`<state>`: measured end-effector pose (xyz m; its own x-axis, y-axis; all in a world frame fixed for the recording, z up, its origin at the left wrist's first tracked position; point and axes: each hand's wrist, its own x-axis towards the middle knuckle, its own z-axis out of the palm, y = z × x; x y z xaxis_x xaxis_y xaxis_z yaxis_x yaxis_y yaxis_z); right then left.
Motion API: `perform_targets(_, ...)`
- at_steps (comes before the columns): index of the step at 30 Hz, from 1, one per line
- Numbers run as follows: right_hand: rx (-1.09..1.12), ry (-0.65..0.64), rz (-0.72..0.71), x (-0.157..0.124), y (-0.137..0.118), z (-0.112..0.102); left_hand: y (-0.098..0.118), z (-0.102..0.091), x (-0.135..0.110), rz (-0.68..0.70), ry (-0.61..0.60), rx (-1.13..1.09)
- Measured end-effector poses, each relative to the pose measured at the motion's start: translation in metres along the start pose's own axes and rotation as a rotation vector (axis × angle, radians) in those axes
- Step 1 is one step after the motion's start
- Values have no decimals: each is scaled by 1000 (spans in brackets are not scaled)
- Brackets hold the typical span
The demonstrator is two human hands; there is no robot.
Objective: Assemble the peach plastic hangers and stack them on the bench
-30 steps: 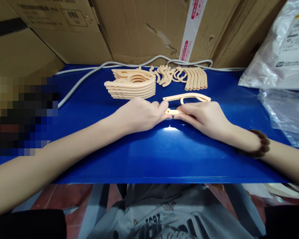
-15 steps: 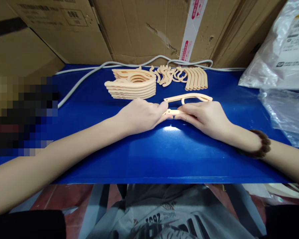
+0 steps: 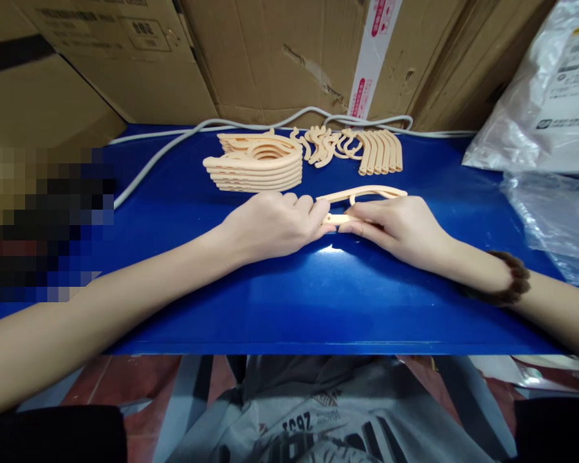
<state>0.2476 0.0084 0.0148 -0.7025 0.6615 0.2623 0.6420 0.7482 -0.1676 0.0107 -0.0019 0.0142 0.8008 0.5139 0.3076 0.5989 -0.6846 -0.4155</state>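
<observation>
Between my two hands is a cream plastic folding clothes hanger [image 3: 367, 191], held just above the blue table. My left hand [image 3: 275, 222] is closed on its left end, thumb and fingers pinching it, so part of that end is hidden. My right hand [image 3: 400, 228] grips the body farther right, its thumb and fingers covering the lower bar. Behind my left hand stands a neat stack of folded hanger bodies [image 3: 255, 170]. Curved hanger hooks [image 3: 321, 146] lie in a loose heap beside it, and a row of hanger arms [image 3: 380, 153] lies to their right.
A white cable [image 3: 149, 167] runs along the back of the blue table [image 3: 289, 308]. Cardboard boxes [image 3: 280, 64] rise behind it. At the right lie a white plastic parcel [image 3: 535, 109] and clear plastic bags [image 3: 545, 212]. A pixelated patch covers the left side.
My left hand has rolled slightly and shifted a little right along the hanger, covering more of its end. The hanger has tilted slightly. The stack and loose parts stay put.
</observation>
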Motion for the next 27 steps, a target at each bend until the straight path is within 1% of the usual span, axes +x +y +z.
perform_targets(3, -13, 1, -1, -1, 0, 0, -1, 1, 0, 3, 23, -15)
perform_targets(9, -29, -12, 0, -1, 1, 1, -2, 3, -2, -39, 6, -93)
perform_targets(18, -47, -14, 5, -1, 1, 1, -3, 2, 0, -27, 5, -33)
perform_targets(21, -55, -13, -2, -1, 1, 1, -3, 4, 0, -19, 32, -34)
perform_targets(24, -66, -12, -10, -1, 1, 1, -3, 7, -1, -39, 55, -72)
perform_targets(27, -87, -15, -13, -1, 1, 2, -4, 10, -1, -62, 46, -128)
